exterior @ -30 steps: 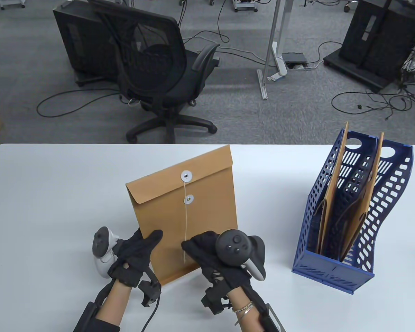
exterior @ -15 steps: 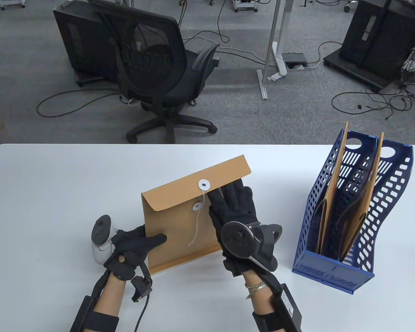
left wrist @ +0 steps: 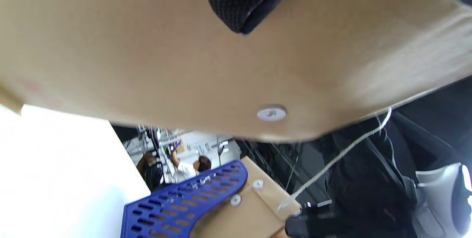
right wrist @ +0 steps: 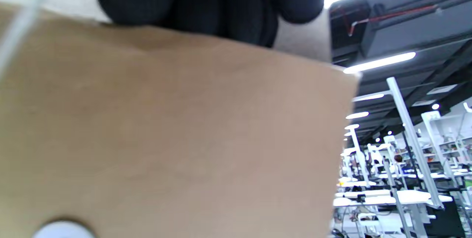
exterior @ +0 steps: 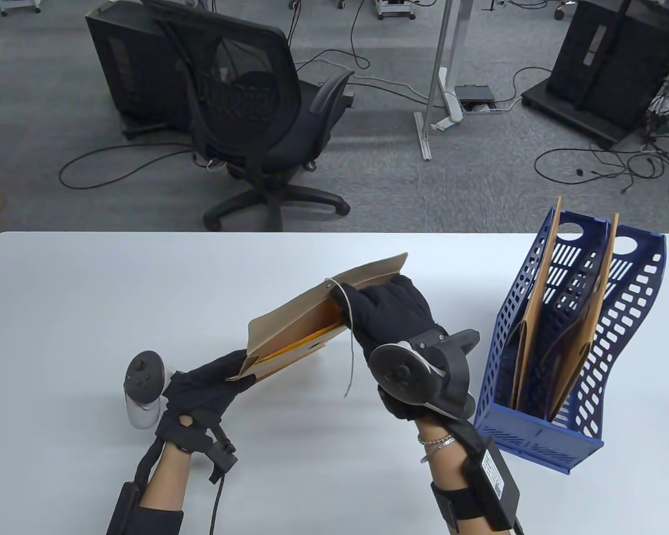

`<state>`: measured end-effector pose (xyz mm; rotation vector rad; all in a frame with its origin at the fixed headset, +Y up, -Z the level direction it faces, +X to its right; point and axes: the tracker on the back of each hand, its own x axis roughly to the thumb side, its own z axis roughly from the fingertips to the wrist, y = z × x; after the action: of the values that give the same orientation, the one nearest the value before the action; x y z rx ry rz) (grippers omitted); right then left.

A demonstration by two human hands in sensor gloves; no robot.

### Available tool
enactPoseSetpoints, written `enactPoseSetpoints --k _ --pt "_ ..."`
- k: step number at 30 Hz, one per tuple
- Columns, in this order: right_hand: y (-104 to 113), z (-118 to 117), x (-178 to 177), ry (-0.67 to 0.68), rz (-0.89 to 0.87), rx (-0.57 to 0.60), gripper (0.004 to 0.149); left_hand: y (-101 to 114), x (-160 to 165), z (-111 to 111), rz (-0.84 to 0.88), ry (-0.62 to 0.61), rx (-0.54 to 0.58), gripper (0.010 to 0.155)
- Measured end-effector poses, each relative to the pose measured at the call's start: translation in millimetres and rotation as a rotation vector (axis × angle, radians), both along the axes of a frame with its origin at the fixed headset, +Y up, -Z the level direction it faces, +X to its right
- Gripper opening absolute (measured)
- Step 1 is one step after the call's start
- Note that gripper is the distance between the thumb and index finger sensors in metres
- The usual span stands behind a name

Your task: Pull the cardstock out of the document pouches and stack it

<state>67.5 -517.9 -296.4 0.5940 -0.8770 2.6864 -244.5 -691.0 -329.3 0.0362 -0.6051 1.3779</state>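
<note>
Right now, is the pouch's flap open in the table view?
Yes, the right hand lifts the flap of the pouch, its string hangs loose, and yellow cardstock shows in the mouth.

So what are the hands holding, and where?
Both hold the brown paper string-tie envelope: left hand grips its bottom corner, right hand lifts the flap.

Bright even light; blurred, overexposed wrist views.

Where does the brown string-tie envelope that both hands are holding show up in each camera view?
Table view: envelope at centre, flap lifted, between left hand and right hand.
Left wrist view: fills the upper half.
Right wrist view: fills the left and centre.
Shared landmark: its white string.
</note>
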Motion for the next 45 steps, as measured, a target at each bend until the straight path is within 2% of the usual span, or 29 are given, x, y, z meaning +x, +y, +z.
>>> enactPoseSetpoints --k 3,6,10,13,22,27,32,37,40,45 --pt "-5 1 -3 0.082 0.010 -0.055 0.054 -9 -7 -1 0.104 0.040 -0.025 0.044" --pt "-10 0 -6 0.132 0.076 -0.173 0.070 -18 -12 -2 0.203 0.058 -0.059 0.043" --pt "-16 -2 -12 0.153 0.123 -0.217 0.070 -24 -17 -3 0.198 0.066 -0.082 0.043" --pt "-19 -3 -14 0.188 0.082 -0.223 0.071 -27 -17 -3 0.235 0.071 -0.091 0.043" --pt "-20 -2 -27 0.158 0.296 -0.337 0.083 -27 -17 -2 0.254 0.065 -0.102 0.040" --pt "-20 -3 -34 0.137 0.342 -0.353 0.082 -29 -16 -2 0.249 0.058 -0.108 0.040" --pt "-22 -7 -45 0.131 0.364 -0.371 0.073 -24 -11 0 0.216 0.035 -0.088 0.041" --pt "-28 -9 -55 0.141 0.392 -0.400 0.045 -17 -10 2 0.182 0.035 -0.060 0.041" --pt "-25 -7 -55 0.150 0.345 -0.307 0.042 -14 -11 3 0.133 0.036 -0.046 0.043" --pt "-6 3 -51 0.166 0.276 -0.226 0.040 -9 -17 7 -0.188 0.149 -0.080 0.047"
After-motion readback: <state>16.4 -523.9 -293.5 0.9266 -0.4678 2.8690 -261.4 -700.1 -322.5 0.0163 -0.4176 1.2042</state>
